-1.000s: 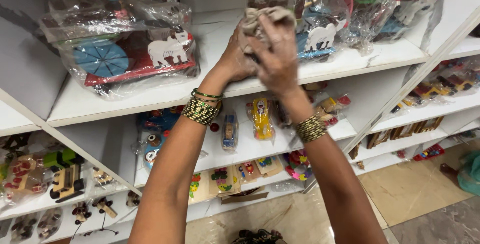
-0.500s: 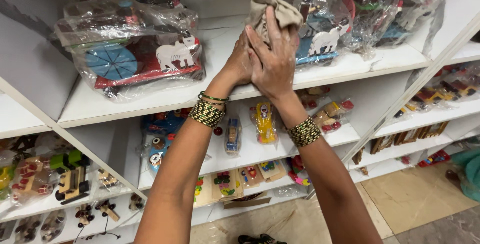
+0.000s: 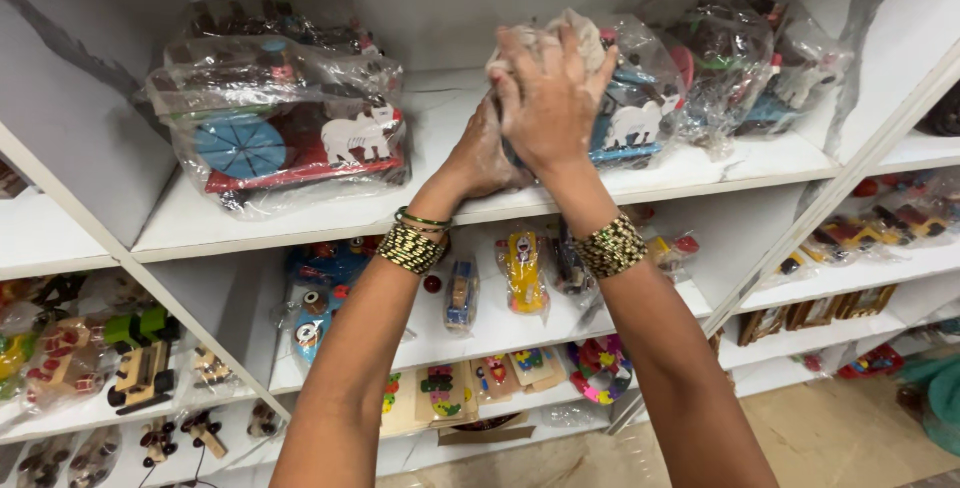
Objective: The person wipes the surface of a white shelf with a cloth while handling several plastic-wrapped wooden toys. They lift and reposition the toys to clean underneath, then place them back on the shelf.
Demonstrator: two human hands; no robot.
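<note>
Both my hands reach up to the top white shelf (image 3: 300, 223). My right hand (image 3: 548, 98) presses flat on a crumpled plastic-wrapped toy (image 3: 640, 88), blue with a white animal figure, and holds the bunched wrap at its top. My left hand (image 3: 482, 158) grips the same package from below and behind, at the shelf's front edge. Both wrists wear green and gold bangles. A similar wrapped toy cart (image 3: 285, 128), red with a blue wheel and a white animal, sits to the left on the same shelf.
More wrapped toys (image 3: 750, 58) crowd the shelf's right end. Lower shelves hold small toy cars (image 3: 523, 268), flat puzzles (image 3: 445, 393), a round colourful toy (image 3: 598, 370) and wooden vehicles (image 3: 140, 368). A diagonal white divider (image 3: 820, 208) runs on the right. Tan floor (image 3: 850, 438) lies below.
My hands have pushed the wrapped toy further onto the top shelf, and the right hand now lies flat over its bunched top. The view has tilted slightly down.
</note>
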